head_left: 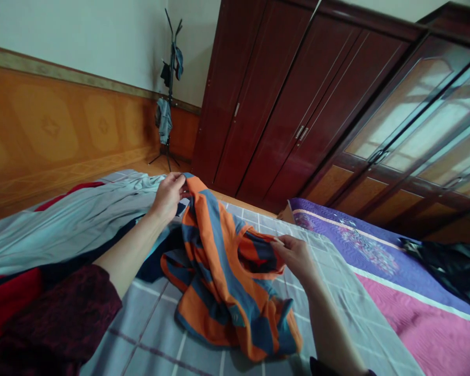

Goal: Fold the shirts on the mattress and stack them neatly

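Observation:
An orange and blue-grey striped shirt (223, 271) hangs bunched over the grey checked bedding, its lower part resting on the bed. My left hand (171, 196) pinches its upper left end between thumb and fingers. On the other side, my right hand (295, 255) grips the edge of the round neck opening, with the fingers closed on the cloth. The neckline gapes between the two hands, and the inside of the shirt shows through it. Part of the shirt sags in folds below my hands.
Pale grey-green clothes (82, 224) lie heaped on the left, with red and dark garments (19, 292) nearer. The checked bedspread (160, 324) extends beneath. At right is a purple and pink cover (360, 245) with a black garment (450, 266). Behind stand a coat rack (171, 78) and dark red wardrobes (290, 99).

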The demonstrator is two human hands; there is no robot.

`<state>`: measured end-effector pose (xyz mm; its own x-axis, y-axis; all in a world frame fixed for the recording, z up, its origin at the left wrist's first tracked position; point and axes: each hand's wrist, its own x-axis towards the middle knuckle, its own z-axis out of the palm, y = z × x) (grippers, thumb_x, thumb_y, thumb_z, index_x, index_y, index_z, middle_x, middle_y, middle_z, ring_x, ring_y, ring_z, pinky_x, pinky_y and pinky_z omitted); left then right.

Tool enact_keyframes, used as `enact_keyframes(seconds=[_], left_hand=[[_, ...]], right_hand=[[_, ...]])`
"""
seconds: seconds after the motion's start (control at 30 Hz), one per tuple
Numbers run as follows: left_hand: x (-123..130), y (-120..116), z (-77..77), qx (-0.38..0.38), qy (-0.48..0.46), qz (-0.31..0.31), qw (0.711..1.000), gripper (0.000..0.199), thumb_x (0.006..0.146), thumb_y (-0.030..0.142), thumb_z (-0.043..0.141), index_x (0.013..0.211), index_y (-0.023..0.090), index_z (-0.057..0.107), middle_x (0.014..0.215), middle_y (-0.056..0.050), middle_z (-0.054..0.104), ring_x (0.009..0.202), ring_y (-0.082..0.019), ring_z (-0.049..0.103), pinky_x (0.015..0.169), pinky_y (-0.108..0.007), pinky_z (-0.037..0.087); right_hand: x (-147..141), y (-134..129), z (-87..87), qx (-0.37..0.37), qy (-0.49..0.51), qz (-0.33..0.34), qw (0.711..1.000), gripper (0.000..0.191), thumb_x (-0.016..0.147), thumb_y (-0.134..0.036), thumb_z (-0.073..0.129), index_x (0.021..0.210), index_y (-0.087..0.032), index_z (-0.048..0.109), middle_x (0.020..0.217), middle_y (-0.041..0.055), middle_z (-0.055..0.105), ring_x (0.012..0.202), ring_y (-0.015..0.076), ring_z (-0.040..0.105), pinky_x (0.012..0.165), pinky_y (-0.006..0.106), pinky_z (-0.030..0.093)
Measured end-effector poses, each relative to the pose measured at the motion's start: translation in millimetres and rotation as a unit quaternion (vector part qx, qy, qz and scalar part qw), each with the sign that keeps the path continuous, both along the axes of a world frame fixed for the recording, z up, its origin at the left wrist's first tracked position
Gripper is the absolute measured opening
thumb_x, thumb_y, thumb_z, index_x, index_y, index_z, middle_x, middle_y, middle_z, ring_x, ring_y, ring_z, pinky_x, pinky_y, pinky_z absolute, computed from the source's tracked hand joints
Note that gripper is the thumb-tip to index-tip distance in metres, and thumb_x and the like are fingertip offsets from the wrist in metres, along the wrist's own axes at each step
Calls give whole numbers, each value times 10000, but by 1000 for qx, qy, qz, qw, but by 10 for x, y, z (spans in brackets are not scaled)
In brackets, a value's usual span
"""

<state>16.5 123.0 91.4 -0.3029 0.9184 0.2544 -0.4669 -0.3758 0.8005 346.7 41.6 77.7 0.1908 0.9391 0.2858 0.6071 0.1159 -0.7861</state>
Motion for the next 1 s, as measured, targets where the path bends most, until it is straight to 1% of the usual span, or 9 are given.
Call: enact_keyframes(seconds=[0.13,0.27,0.43,0.57,0.63,0.7,0.8,0.9,1.0], left_hand=[[-88,40,-20,1,109,41,993,175,669,294,568,784,195,480,720,18,570,642,-155,589,566,-268,481],[-75,-53,29,76,410,121,901,230,654,230,571,881,192,576,948,-44,606,935,-227,579,805,-363,485],[490,-484,28,244,532,-152,796,508,698,118,499,1195,219,512,1264,-64,529,1199,-219,465,1031,-373,344],[764,-619,-60,248,530,-319,746,270,709,153,515,964,188,593,1000,-32,626,958,-200,578,859,-310,441],[722,-586,-47,197,508,-279,791,80,731,192,506,789,179,559,785,3,601,766,-163,575,716,-271,449],[602,-534,25,156,453,-162,863,56,725,216,520,708,188,475,718,20,564,703,-145,551,657,-251,429],[399,-481,184,147,378,9,914,178,708,242,565,680,205,393,752,17,563,693,-133,546,622,-232,415],[305,-493,279,186,407,125,886,191,697,218,577,663,209,389,732,14,551,675,-133,533,609,-236,403],[399,-597,239,245,467,147,837,194,696,160,555,652,210,373,710,6,541,655,-135,523,594,-246,394]], right_hand=[[117,-72,158,55,82,-54,994,321,686,-474,657,772,-165,666,559,1,633,497,153,584,443,240,453],[-4,-238,385,57,220,-22,973,297,609,-409,758,793,-196,664,634,7,682,543,172,628,486,254,497],[-512,-426,412,-43,174,143,973,266,636,-406,745,774,-185,693,615,19,675,489,143,595,441,229,453],[-619,-535,412,-68,107,202,971,317,714,-434,682,891,-171,693,611,14,654,469,122,552,426,220,404],[-563,-544,439,-69,59,198,976,318,731,-432,651,913,-173,682,642,16,655,501,128,556,448,224,400],[-490,-512,455,-61,-43,161,984,255,746,-387,612,883,-184,681,656,15,649,548,141,566,484,233,392],[-401,-410,423,-29,-244,2,969,177,760,-302,554,831,-218,692,641,17,638,604,175,577,517,257,335],[-302,-307,344,-11,-303,-136,943,241,775,-309,526,936,-246,694,666,35,654,639,223,594,528,286,298],[-118,-244,275,69,-230,-200,950,291,779,-328,500,978,-222,685,725,63,671,709,261,613,561,310,348]])
